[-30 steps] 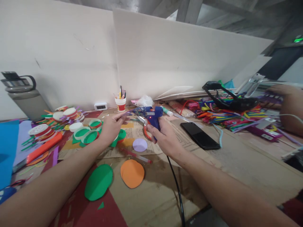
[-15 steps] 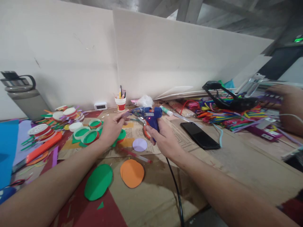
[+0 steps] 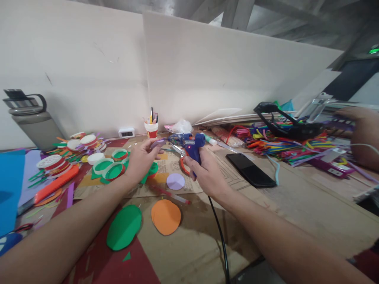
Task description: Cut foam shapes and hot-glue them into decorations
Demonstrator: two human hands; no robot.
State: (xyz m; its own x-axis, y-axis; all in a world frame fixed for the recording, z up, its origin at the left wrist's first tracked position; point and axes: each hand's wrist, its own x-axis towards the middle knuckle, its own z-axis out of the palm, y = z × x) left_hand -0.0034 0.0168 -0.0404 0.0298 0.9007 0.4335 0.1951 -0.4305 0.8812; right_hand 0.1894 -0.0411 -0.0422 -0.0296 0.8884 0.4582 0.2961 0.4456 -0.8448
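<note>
My right hand (image 3: pixel 204 167) is wrapped round the handle of a blue glue gun (image 3: pixel 192 146), whose nozzle points left. My left hand (image 3: pixel 141 159) pinches a small purple piece (image 3: pixel 158 142) close to that nozzle. Scissors with orange handles (image 3: pixel 184 165) lie behind the glue gun, partly hidden. Below the hands are a light purple disc (image 3: pixel 175 181), a red pen (image 3: pixel 177 197), an orange round cutout (image 3: pixel 166 217) and a green one (image 3: pixel 124 227). Green-lined round lids (image 3: pixel 114 171) sit beside my left hand.
At the left stand a grey bottle (image 3: pixel 37 122) and an orange cutter (image 3: pixel 57 183). A pen cup (image 3: pixel 151 129) is at the back. To the right are a black phone (image 3: pixel 250 169), colourful pipe cleaners (image 3: pixel 275 146) and another person's hand (image 3: pixel 352 114).
My left hand has drawn slightly back from the nozzle, and the purple piece shows more clearly. The glue gun has shifted a little to the right.
</note>
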